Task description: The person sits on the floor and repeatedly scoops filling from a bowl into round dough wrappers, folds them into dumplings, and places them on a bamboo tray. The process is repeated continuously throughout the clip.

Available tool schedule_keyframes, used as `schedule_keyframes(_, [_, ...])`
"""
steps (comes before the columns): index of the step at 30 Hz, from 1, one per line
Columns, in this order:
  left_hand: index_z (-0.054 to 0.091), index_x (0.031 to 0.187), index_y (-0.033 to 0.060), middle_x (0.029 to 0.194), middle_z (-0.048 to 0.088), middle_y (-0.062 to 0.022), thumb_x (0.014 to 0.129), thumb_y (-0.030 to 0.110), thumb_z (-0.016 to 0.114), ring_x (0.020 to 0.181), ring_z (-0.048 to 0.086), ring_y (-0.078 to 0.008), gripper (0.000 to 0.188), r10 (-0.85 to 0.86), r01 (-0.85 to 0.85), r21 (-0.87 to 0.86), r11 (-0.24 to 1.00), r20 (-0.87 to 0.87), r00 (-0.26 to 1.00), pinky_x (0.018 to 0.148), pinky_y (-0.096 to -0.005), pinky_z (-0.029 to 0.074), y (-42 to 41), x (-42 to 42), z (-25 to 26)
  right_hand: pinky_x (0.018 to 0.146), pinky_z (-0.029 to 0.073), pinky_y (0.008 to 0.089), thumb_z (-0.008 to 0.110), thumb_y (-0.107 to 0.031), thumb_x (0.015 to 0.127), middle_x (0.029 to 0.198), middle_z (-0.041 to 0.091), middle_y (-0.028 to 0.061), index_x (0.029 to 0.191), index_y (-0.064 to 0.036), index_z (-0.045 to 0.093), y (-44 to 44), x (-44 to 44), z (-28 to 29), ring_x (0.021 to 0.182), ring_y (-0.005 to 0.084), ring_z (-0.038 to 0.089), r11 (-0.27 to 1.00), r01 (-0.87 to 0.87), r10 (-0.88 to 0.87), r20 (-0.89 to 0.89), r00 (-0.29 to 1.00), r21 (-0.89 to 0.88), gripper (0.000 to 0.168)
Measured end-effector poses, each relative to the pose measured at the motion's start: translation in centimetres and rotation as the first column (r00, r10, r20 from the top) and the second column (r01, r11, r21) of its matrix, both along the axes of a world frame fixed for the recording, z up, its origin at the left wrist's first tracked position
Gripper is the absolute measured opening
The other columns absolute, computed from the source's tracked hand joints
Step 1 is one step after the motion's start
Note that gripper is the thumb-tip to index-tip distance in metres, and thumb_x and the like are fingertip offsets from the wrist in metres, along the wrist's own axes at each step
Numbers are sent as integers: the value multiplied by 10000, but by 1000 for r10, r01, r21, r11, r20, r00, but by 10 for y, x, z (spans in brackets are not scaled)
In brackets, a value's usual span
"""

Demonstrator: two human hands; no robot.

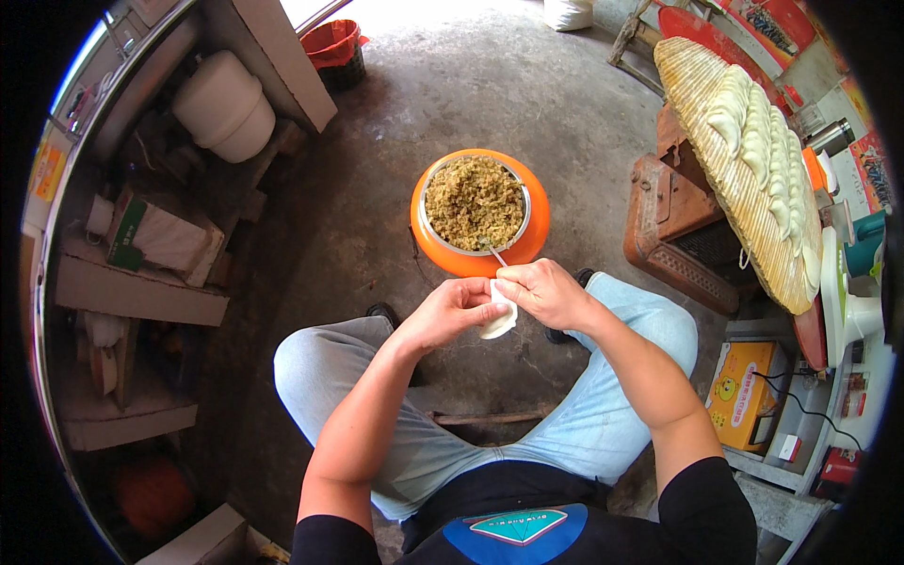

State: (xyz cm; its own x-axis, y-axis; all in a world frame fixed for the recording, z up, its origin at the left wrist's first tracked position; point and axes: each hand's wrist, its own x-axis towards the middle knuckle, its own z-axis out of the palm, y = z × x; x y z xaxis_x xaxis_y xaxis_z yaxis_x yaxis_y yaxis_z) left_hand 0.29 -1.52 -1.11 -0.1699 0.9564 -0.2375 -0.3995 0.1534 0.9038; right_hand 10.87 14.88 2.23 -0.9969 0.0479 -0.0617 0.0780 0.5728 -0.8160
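Note:
My left hand (pixel 459 311) holds a pale dough wrapper (pixel 500 323) between thumb and fingers, above the floor between my knees. Touching the wrapper's upper part, my right hand (pixel 547 293) grips a thin utensil (pixel 498 257), whose far end reaches the filling. That chopped, yellow-brown filling (pixel 474 198) is heaped in a round metal bowl (pixel 528 212), which rests in or on a wide orange base (pixel 540 205). Rows of folded dumplings (pixel 756 141) lie on a ribbed, round tray (pixel 706 152) at the right. The utensil's handle is mostly hidden by my right hand.
A rusty metal stove-like object (pixel 671 219) stands below the tray. Behind the bowl is a bin with a red liner (pixel 333 46). Shelves (pixel 141 286) with a white container (pixel 224 106) line the left. A yellow box (pixel 741 395) sits on a low shelf at right.

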Motion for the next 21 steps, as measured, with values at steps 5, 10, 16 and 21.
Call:
schedule_keyframes(5, [592, 1096, 5, 932, 650, -5, 909, 193, 617, 838, 584, -48, 266, 19, -18, -18, 1000, 38, 999, 762, -222, 458, -1, 0, 7, 561, 411, 370, 485, -308, 942, 619, 524, 144, 727, -2, 516, 6, 1, 4, 567, 251, 530, 989, 101, -96, 48, 994, -112, 375])
schedule_keyframes(10, [590, 1077, 12, 924, 654, -17, 893, 200, 640, 829, 595, -59, 268, 31, -29, -32, 999, 61, 998, 765, -231, 473, 1, -1, 6, 547, 385, 371, 475, -284, 947, 608, 457, 155, 732, 1, 475, -1, 3, 0, 543, 232, 464, 992, 14, -13, 8, 1000, -123, 357])
schedule_keyframes(16, [582, 1060, 14, 935, 653, -30, 862, 197, 679, 846, 614, -82, 286, 30, -25, -56, 998, 95, 995, 792, -262, 510, 0, -1, 10, 548, 393, 357, 489, -299, 944, 604, 493, 128, 738, -5, 510, 3, 2, 8, 549, 197, 479, 977, 48, -46, 14, 999, -208, 360])
schedule_keyframes(21, [575, 1083, 31, 936, 646, -19, 837, 198, 703, 843, 620, -88, 324, 74, -69, -56, 996, 79, 994, 788, -271, 518, 0, -2, 4, 561, 404, 364, 502, -297, 937, 608, 502, 132, 736, -3, 517, 2, 4, 6, 555, 222, 491, 996, -10, 15, 53, 999, -93, 356])
